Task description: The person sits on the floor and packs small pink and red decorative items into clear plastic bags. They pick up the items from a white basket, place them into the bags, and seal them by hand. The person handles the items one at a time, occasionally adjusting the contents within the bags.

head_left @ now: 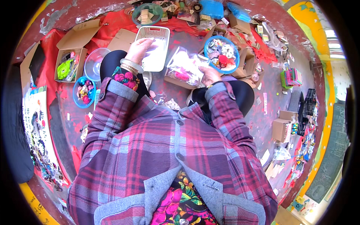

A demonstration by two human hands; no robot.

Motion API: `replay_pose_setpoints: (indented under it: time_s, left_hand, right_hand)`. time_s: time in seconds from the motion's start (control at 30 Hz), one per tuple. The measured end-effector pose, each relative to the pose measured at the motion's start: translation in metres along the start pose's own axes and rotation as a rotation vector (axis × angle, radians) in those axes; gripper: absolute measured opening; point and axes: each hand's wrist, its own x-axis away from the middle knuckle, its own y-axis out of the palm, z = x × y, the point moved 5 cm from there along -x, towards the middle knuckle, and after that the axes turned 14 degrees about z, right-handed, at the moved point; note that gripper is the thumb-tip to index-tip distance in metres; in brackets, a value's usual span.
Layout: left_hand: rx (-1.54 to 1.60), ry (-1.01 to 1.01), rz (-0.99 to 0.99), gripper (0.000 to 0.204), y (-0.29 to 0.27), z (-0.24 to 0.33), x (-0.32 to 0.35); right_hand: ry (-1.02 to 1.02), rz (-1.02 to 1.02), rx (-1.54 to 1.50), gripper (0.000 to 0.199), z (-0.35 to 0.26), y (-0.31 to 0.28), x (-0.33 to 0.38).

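Note:
My left hand [138, 51], with bangles at the wrist, is over the left rim of a white plastic basket [162, 56]. Its fingers are drawn together; whatever they hold, if anything, is too small to make out. My right hand [211, 76] grips the edge of a clear plastic bag [195, 62] between thumb and fingers. That bag rests over an open cardboard box [176, 81], where bright pink pieces show. Just beyond my right hand stands a blue round basket [237, 56] filled with small white, red and dark items.
On the left are a cardboard box [83, 62] with a green item, a clear tub [93, 63] and a blue basket [77, 99] of shiny hair ties. A teal basin [135, 17] sits at the far side. Cardboard boxes [279, 129] and colourful baskets [290, 78] stand at right.

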Motion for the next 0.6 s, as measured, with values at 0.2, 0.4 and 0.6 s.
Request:
replay_pose_setpoints:
  time_s: [0.2,0.4,0.6]
  left_hand:
    - [-0.022,-0.011,-0.114,0.028,0.010,-0.004,0.002]
    - [-0.066,0.020,-0.116,0.029,0.012,-0.005,0.005]
    - [-0.120,0.025,-0.164,0.027,0.026,-0.005,0.001]
  right_hand:
    - [0.142,0.388,0.398,0.019,0.099,-0.073,-0.082]
    - [0.141,0.268,0.467,0.018,0.100,-0.058,-0.093]
    - [-0.196,0.263,0.755,0.015,0.104,-0.048,-0.120]
